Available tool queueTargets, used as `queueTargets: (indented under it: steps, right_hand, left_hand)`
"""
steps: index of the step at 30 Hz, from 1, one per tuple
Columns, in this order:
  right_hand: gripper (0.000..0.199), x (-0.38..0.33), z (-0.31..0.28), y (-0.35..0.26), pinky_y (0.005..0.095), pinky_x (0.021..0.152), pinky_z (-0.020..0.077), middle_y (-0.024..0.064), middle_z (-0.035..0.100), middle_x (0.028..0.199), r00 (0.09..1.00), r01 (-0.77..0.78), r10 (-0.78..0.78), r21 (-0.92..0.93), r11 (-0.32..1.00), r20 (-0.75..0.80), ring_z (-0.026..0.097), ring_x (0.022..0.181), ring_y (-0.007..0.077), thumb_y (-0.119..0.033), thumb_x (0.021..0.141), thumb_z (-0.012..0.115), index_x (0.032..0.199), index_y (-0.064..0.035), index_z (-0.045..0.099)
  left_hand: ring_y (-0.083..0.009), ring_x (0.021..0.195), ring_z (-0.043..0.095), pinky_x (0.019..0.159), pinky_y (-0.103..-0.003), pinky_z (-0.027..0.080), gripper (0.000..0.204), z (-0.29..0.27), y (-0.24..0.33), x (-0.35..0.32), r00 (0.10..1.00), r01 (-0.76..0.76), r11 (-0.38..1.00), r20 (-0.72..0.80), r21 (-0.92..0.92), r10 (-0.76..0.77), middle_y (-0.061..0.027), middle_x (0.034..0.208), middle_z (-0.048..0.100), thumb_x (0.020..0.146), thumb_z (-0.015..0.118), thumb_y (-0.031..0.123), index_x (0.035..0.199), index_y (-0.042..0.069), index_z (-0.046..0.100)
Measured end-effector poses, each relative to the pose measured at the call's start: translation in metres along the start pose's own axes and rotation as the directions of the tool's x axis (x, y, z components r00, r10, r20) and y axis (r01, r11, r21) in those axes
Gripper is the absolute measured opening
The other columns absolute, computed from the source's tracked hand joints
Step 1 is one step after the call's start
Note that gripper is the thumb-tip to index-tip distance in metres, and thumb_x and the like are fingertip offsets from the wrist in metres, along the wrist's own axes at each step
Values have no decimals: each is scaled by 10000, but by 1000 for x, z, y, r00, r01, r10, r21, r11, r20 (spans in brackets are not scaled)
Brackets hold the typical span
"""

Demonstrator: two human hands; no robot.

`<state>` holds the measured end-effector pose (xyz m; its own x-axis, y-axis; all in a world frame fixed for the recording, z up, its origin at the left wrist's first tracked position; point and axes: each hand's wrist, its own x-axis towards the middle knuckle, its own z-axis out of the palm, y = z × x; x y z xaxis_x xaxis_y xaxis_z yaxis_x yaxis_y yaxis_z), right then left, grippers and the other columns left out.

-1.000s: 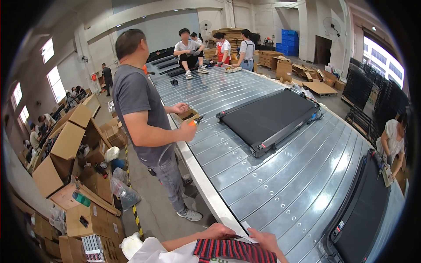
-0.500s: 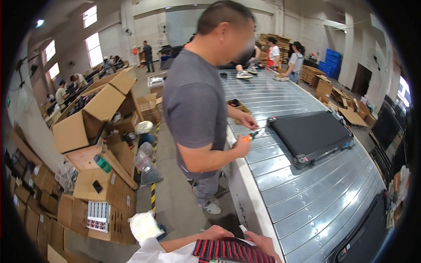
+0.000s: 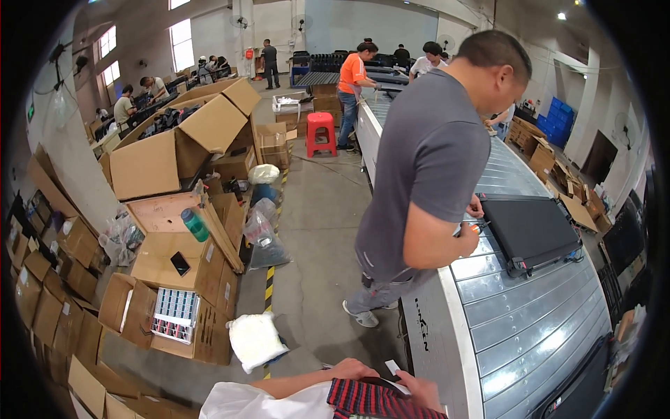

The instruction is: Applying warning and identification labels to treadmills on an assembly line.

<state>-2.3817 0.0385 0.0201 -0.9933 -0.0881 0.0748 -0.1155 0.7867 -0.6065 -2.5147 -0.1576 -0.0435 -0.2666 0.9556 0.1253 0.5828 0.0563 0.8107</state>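
Note:
Both my hands are low in the view, close to my body. My left hand (image 3: 351, 369) has its fingers curled down; whatever they hold is hidden, though a small pale tip shows beside them. My right hand (image 3: 421, 391) pinches a narrow white strip (image 3: 393, 366), which sticks up past the thumb. Between and below the hands lies a fabric piece with red and black stripes (image 3: 377, 401), with a dark edge along its top. Just right of my hands runs the white side panel (image 3: 447, 349) of the metal-topped roller table (image 3: 502, 314).
A co-worker (image 3: 433, 160) in grey leans over the table, hands beside a flat black panel unit (image 3: 534, 230). Another black unit (image 3: 579, 384) lies nearer. Left are cardboard boxes (image 3: 178, 265), a green bottle (image 3: 195, 225), a phone (image 3: 180, 263) and a white bag (image 3: 255, 341). Farther back stands a red stool (image 3: 321, 134).
My view has swung left, bringing the red stool and a worker in orange into sight. The co-worker in grey now appears farther right, bent over the table. My hands keep nearly the same pose.

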Motion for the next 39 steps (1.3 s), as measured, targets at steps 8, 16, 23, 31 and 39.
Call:
queueTargets:
  steps: [8,16,23,31,39]
  right_hand:
    - [532,-11,6,-27,351,611,482,64,645,806,1000,-9,8,-72,997,-12,618,712,276,-212,647,695,1133,-156,487]
    - [499,-24,0,-38,360,583,487,55,644,780,998,58,-60,-118,991,-10,618,682,270,-214,676,687,1130,-159,488]
    - [453,-80,-9,-32,366,565,486,56,642,778,999,-28,32,-193,981,19,617,667,268,-228,710,666,1125,-165,495]
    - [422,-158,-5,-18,389,504,449,103,565,610,996,-78,73,-87,993,-54,571,560,301,-210,734,642,1121,-159,482]
    - [417,-203,-6,-20,384,576,476,122,621,752,987,-152,152,-3,988,-46,604,673,322,-197,723,671,1105,-159,509]
  left_hand:
    - [-333,787,579,638,-408,460,310,5,3,-20,999,-4,1000,42,-28,5,-112,864,624,742,524,265,1027,156,579]
    - [-333,768,577,625,-406,457,322,26,14,-29,1000,22,1000,7,-17,-22,-94,861,626,715,539,278,1023,198,590]
    - [-345,757,569,605,-417,446,274,57,57,-21,997,22,1000,80,7,-22,-114,817,614,715,539,270,970,190,598]
    - [-359,713,562,582,-435,428,189,117,89,-17,986,52,997,155,62,-61,-148,712,588,705,541,238,859,137,584]
    - [-360,692,561,568,-428,424,197,147,121,-24,983,64,995,166,74,-76,-158,686,582,679,554,212,839,101,580]
